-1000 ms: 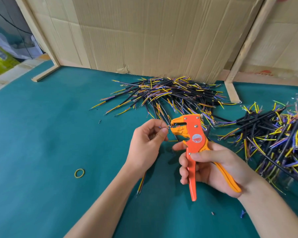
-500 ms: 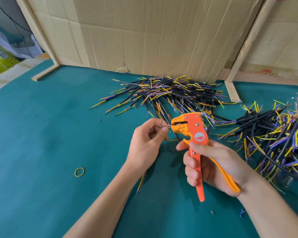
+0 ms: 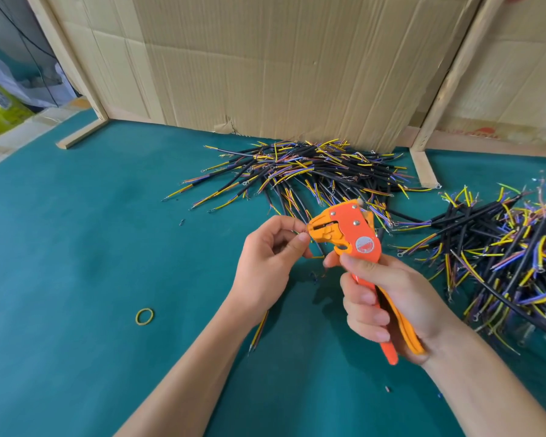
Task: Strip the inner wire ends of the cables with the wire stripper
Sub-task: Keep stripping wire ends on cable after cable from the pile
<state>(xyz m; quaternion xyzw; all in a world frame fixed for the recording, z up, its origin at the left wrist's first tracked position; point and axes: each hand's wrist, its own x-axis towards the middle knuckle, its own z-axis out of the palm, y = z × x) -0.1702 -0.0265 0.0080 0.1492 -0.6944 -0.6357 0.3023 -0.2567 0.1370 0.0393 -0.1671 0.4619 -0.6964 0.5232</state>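
Head view: right hand [image 3: 388, 298] grips the wire stripper [image 3: 356, 244], and its handles, spread a second ago, are now squeezed nearly together, the tool's head at the left fingertips. Left hand [image 3: 265, 257] pinches the held cable [image 3: 259, 331], whose far end trails below the wrist over the green table [image 3: 76, 247]; the wire end at the jaws is too small to make out. Judgement: one strip stroke is closing, with the two cable piles [image 3: 312, 171] beyond.

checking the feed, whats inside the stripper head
A thin wire end, pinched by the left hand, enters the wire stripper head. Its tip inside is covered.
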